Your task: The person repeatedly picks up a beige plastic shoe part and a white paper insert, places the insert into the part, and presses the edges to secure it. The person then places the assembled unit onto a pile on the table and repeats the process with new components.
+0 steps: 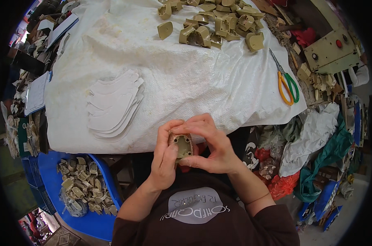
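Observation:
Close to my body, just past the cloth's near edge, I hold a shoe heel [185,146] with its hollow olive face and small round holes turned up. A rough, speckled covering shows along its rim. My left hand [166,158] grips its left side, thumb laid along the edge. Around the far and right sides curls my right hand [210,147], fingers over the top end and thumb at the near end. On the white cloth [169,82], left of my hands, lies a fanned stack of white curved cut pieces [114,102].
Bare olive heels [223,24] are heaped at the table's far side. Scissors [286,82] with orange and green handles lie at right. A blue tray [87,225] at lower left holds speckled heels [85,184]. A control box [331,51] and plastic bags [313,139] stand at right.

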### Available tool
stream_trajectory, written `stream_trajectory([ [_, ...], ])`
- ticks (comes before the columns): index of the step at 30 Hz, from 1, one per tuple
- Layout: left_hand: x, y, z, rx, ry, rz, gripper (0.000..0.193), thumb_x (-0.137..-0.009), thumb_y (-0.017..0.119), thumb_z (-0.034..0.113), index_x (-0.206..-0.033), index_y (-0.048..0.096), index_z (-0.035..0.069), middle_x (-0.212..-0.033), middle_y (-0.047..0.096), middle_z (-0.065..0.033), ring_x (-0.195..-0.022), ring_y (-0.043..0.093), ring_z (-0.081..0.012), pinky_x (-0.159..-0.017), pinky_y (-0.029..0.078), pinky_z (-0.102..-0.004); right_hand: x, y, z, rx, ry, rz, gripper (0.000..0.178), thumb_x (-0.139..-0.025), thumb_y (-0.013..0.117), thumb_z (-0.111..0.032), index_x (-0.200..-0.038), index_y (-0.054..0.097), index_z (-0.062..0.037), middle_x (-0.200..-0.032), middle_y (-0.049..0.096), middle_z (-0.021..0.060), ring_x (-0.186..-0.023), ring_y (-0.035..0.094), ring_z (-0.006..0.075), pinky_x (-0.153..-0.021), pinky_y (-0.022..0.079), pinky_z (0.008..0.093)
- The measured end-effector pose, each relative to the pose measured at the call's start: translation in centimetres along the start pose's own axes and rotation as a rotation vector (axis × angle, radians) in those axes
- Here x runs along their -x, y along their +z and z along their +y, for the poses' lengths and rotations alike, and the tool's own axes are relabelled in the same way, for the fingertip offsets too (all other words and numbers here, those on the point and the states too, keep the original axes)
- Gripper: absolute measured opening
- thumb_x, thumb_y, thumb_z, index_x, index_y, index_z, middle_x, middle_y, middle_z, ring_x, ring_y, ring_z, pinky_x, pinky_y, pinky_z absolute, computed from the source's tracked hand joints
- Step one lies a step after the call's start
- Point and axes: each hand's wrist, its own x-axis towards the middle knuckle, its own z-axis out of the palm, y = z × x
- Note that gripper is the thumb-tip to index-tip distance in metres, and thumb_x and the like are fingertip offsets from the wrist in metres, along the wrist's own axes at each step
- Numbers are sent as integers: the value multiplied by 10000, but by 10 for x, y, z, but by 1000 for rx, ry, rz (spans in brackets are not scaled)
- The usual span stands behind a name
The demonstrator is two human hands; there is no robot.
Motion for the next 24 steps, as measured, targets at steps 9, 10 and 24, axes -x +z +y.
stream_trajectory([
  [9, 1, 13, -8, -109, 158, -36, 876, -884, 401, 634, -1437, 124, 14, -1158, 482, -168, -816, 576, -186, -651, 495, -294, -13, -3, 9, -607, 488, -134, 185, -895, 582, -184, -1003, 611, -37, -1030, 490, 54, -747, 575, 124, -513, 505, 223],
  [10, 1, 19, -6, -158, 165, -7, 919, -869, 386, 672, -1442, 107, 10, -1168, 475, -174, -818, 579, -186, -651, 498, -294, -14, 0, 11, -599, 466, -169, 167, -898, 582, -190, -920, 606, -27, -1030, 490, 52, -617, 569, 91, -373, 468, 182],
  [24, -3, 22, -4, -53, 271, 294, 528, -940, 394, 261, -1398, 265, 31, -1116, 505, -102, -954, 530, -146, -832, 436, -281, 20, 36, 9, -535, 204, 30, 410, -967, 415, -154, -1357, 392, -28, -1283, 408, 139, -1186, 412, 246, -1010, 320, 344],
])
